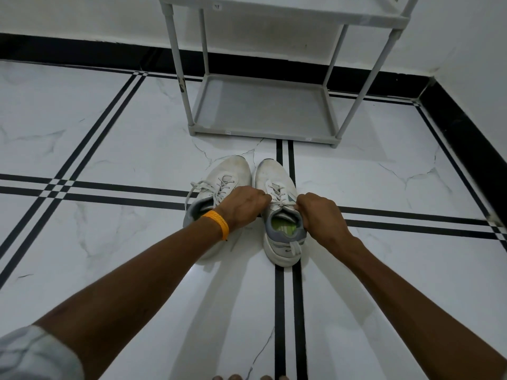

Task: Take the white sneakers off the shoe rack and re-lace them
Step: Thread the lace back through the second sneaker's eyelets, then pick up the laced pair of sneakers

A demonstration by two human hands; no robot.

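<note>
Two white sneakers stand side by side on the floor, toes pointing away from me. The left sneaker (233,174) has a loose lace trailing off its left side. The right sneaker (274,176) has a grey collar and a green insole. My left hand (244,207), with an orange band on its wrist, pinches one end of the right sneaker's lace (282,205). My right hand (321,215) pinches the other end at the top eyelets. The lace is stretched between both hands above the tongue.
A grey shoe rack (260,105) stands just beyond the sneakers against the white wall, its bottom shelf bare. The floor is white marble tile with black stripe lines. A black skirting runs along the walls. My toes show at the bottom edge.
</note>
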